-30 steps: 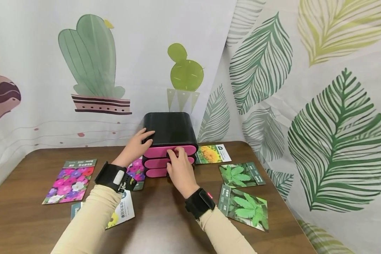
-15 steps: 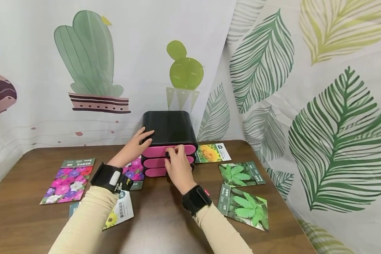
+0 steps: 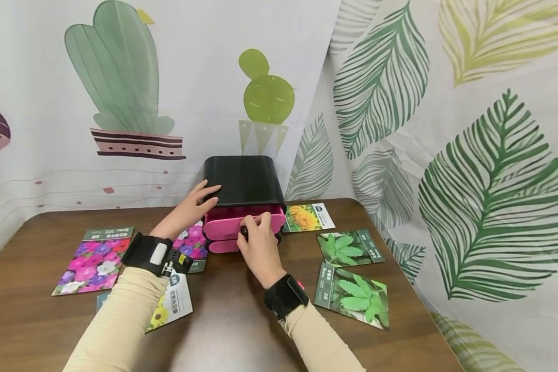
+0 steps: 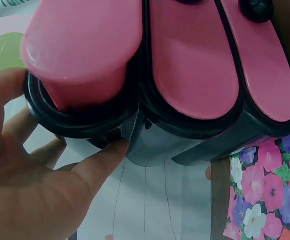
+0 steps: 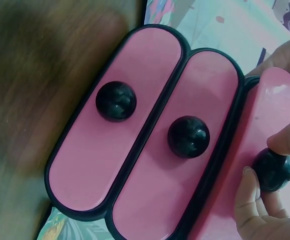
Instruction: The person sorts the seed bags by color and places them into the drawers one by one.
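A small black drawer cabinet (image 3: 244, 178) with pink drawer fronts stands at the back of the table. Its top drawer (image 3: 220, 227) is pulled part way out, showing the pink inside behind its front. My right hand (image 3: 262, 250) pinches that drawer's round black knob (image 5: 273, 170) between thumb and fingers. My left hand (image 3: 189, 212) rests on the cabinet's upper left edge with extended fingers; in the left wrist view, its thumb lies against the side. The middle drawer (image 5: 185, 185) and bottom drawer (image 5: 84, 165) sit closed, each with a black knob.
Flower seed packets lie left of the cabinet: petunias (image 3: 95, 261), a second petunia packet (image 3: 192, 243) and a sunflower packet (image 3: 174, 305) partly under the left arm. At right are a marigold packet (image 3: 309, 217) and two green-leaf packets (image 3: 349, 248). A printed cloth (image 3: 204, 77) hangs behind.
The top drawer has slid out toward me from closed, the right hand drawing its knob along. My left hand has stayed on the cabinet's edge. The head view has tilted slightly.
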Demonstrator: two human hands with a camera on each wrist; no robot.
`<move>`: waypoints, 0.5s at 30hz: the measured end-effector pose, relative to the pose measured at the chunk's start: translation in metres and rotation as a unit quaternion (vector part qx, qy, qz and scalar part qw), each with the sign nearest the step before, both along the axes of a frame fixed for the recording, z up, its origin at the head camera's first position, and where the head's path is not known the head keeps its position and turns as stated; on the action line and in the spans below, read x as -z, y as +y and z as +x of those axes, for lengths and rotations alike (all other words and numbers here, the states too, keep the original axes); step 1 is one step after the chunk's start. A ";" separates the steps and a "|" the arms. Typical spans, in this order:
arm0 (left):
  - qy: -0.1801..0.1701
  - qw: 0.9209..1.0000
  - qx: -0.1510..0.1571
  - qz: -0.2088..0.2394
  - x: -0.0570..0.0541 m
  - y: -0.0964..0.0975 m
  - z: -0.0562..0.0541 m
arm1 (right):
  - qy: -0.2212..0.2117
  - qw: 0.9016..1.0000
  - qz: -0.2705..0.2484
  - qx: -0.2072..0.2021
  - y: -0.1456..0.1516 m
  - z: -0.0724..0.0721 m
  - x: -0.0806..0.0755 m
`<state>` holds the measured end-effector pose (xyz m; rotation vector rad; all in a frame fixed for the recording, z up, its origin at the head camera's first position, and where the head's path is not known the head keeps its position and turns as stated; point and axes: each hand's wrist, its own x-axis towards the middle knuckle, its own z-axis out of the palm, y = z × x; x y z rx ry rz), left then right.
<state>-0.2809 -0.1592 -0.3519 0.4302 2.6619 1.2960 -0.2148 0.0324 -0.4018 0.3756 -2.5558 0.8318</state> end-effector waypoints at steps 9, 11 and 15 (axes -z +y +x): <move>0.014 1.000 -0.004 -0.008 -0.002 0.001 0.000 | 0.039 0.999 -0.026 -0.002 0.003 0.017 0.002; 0.015 1.000 -0.002 -0.008 0.000 0.000 -0.001 | 0.039 0.999 -0.029 -0.002 0.004 0.023 0.002; 0.008 1.000 -0.001 -0.008 0.001 -0.001 -0.002 | 0.035 0.999 -0.032 -0.004 0.006 0.032 0.002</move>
